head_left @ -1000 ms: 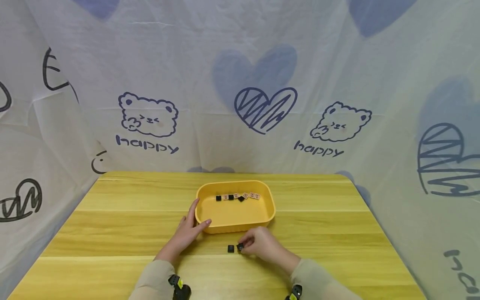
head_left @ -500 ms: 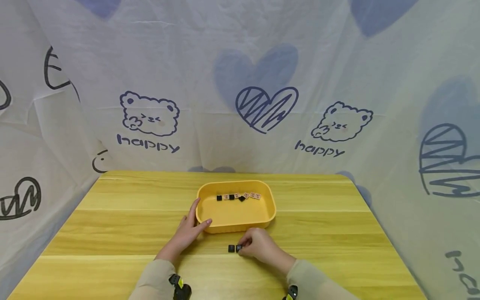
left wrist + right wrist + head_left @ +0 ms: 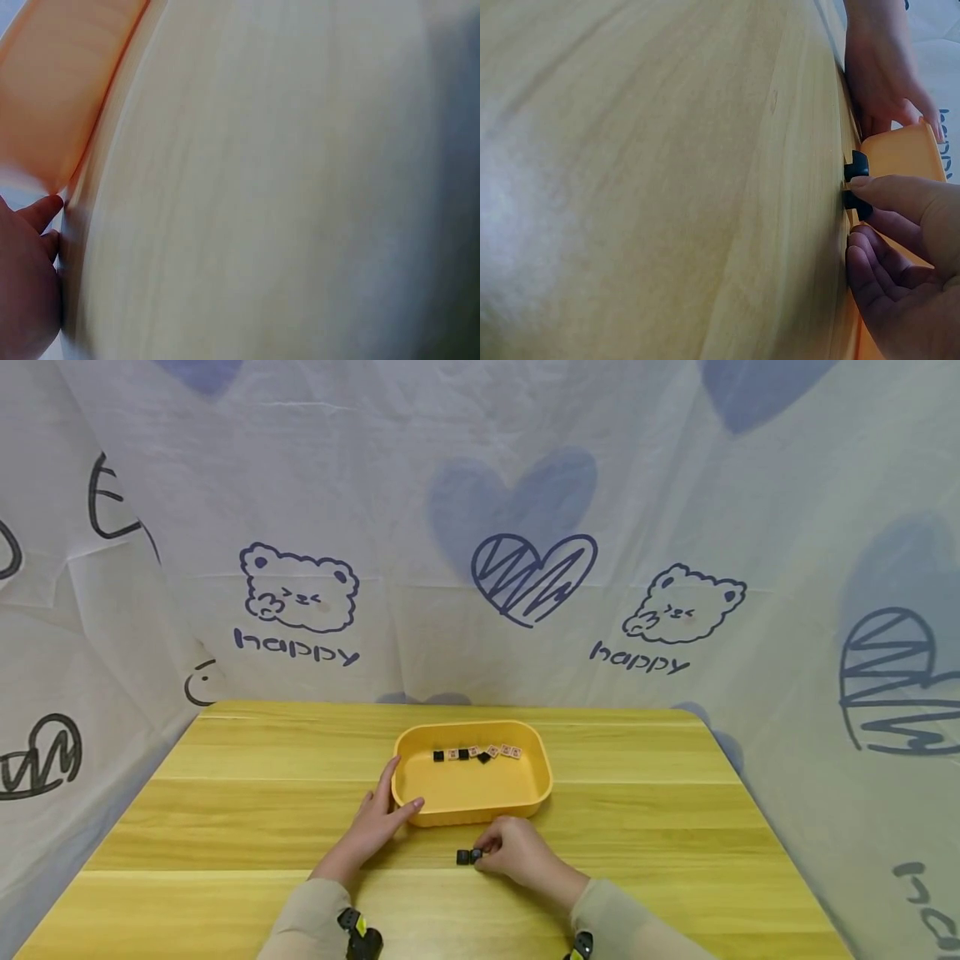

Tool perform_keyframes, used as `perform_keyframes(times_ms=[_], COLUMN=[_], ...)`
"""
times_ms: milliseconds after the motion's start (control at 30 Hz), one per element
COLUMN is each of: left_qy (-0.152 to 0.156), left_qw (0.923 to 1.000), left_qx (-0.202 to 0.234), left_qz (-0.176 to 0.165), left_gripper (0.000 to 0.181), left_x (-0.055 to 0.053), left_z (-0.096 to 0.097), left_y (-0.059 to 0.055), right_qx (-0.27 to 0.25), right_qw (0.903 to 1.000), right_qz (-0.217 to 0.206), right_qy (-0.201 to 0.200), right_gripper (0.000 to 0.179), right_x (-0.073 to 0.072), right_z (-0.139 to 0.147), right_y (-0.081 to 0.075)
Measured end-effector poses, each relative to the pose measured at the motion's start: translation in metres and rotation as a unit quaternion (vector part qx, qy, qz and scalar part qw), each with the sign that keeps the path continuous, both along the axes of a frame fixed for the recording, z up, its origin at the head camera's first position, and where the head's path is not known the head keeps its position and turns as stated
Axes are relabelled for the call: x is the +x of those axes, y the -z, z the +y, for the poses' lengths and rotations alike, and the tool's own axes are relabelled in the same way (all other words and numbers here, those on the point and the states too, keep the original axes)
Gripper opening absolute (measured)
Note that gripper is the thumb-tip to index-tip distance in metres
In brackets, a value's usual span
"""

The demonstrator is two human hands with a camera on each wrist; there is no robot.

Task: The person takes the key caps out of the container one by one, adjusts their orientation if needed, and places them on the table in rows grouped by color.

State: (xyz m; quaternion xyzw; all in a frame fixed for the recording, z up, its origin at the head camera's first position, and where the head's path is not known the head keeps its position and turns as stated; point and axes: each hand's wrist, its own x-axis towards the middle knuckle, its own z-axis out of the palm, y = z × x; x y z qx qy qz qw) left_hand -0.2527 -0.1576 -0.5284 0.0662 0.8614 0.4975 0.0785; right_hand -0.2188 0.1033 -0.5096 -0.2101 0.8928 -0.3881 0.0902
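Observation:
A yellow tray stands on the table, a row of small black and pale keycaps along its far side. My left hand rests against its left end, fingers fairly straight along the wall and thumb on the near rim. In front of the tray my right hand pinches a black keycap between thumb and finger, low at the tabletop. Right beside it, to the left in the head view, sits a second black keycap. The left wrist view shows only part of the left hand at the tray's corner.
The wooden table extends to both sides of the tray. Behind it hangs a pale cloth printed with hearts and bears. Inside the tray the row includes a black keycap at its left end and a pale keycap at the right.
The right hand has moved slightly left with its black keycap, closing the gap to the other one, and the keycap has been turned straighter. The left hand and tray have stayed put.

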Motion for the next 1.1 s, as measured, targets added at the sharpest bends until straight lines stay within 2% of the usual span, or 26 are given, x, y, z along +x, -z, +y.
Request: perform_keyframes(times_ms=[667, 1100], left_qy=[0.002, 0.004], left_qw=[1.0000, 0.9999], left_qx=[0.000, 0.003], left_qz=[0.007, 0.010], left_gripper=[0.089, 0.090], left_x=[-0.0006, -0.0015], left_z=[0.0011, 0.0004], left_y=[0.0003, 0.0023], right_qx=[-0.005, 0.000], right_qw=[0.9999, 1.0000], right_qz=[-0.014, -0.004], right_qy=[0.001, -0.002], right_gripper=[0.013, 0.014], right_x=[-0.0010, 0.0005], right_z=[0.0002, 0.0002], right_y=[0.0011, 0.0008])
